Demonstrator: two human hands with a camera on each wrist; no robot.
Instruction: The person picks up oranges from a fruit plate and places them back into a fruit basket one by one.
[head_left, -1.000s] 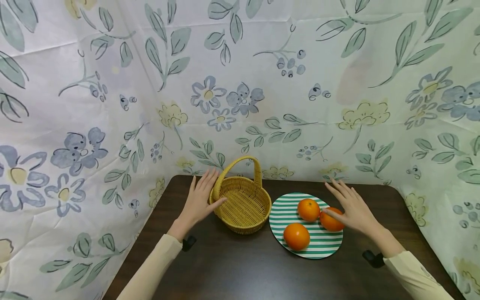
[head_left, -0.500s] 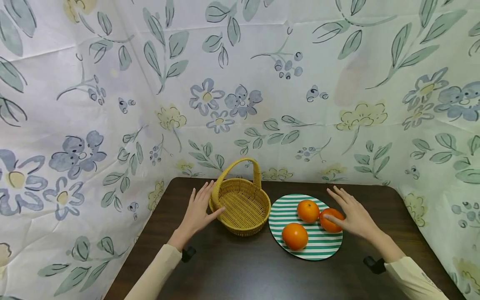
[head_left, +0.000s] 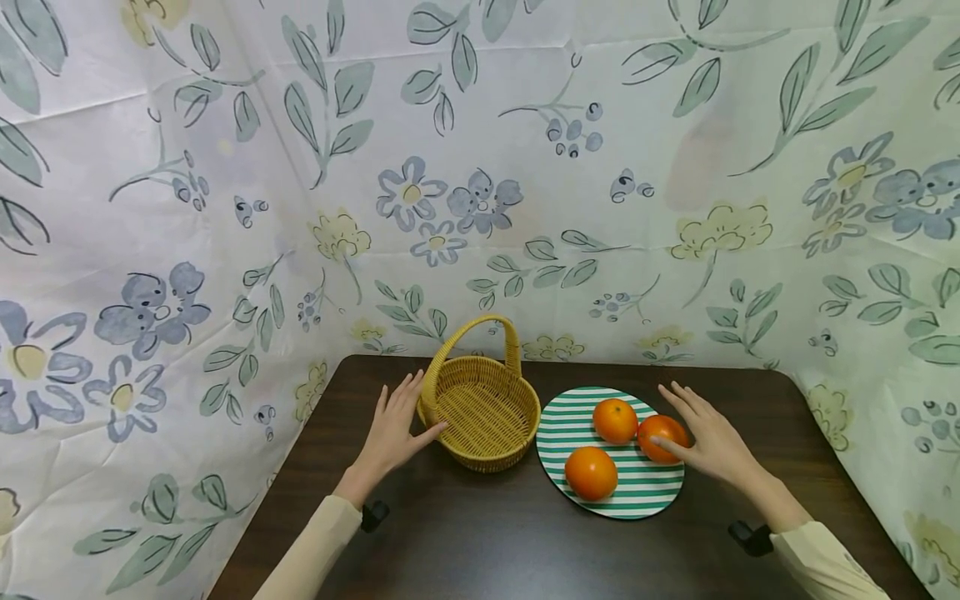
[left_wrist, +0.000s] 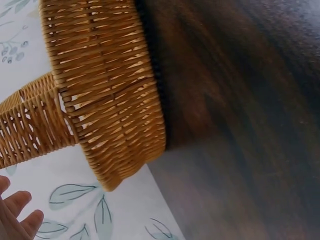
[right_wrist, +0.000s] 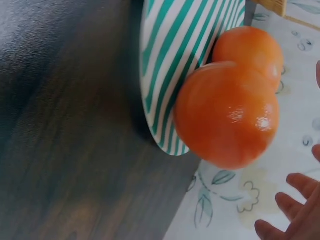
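A yellow wicker basket (head_left: 487, 460) with a tall arched handle stands toward the back of the table. My left hand (head_left: 393, 429) is at its left side, fingers spread and holding nothing; the thumb overlaps the basket's rim in the head view. To the right of the basket lies a round plate (head_left: 558, 421) with green and white stripes. On it rest three oranges: one at the back (head_left: 615, 421), a front orange (head_left: 591, 473) and a right orange (head_left: 660, 435). My right hand (head_left: 708, 437) hovers at the right orange with fingers extended, its thumb overlapping the fruit.
The dark brown wooden table (head_left: 480, 550) runs back to a hanging cloth (head_left: 555, 183) with a floral print, which also closes off the left and right sides. A small black device (head_left: 750, 538) sits at the right wrist, and another black device (head_left: 373, 517) at the left.
My left hand has drawn slightly down and back from the basket handle. My right hand has shifted slightly to the right. Basket, plate and oranges stay in place; the head view has tilted a little.
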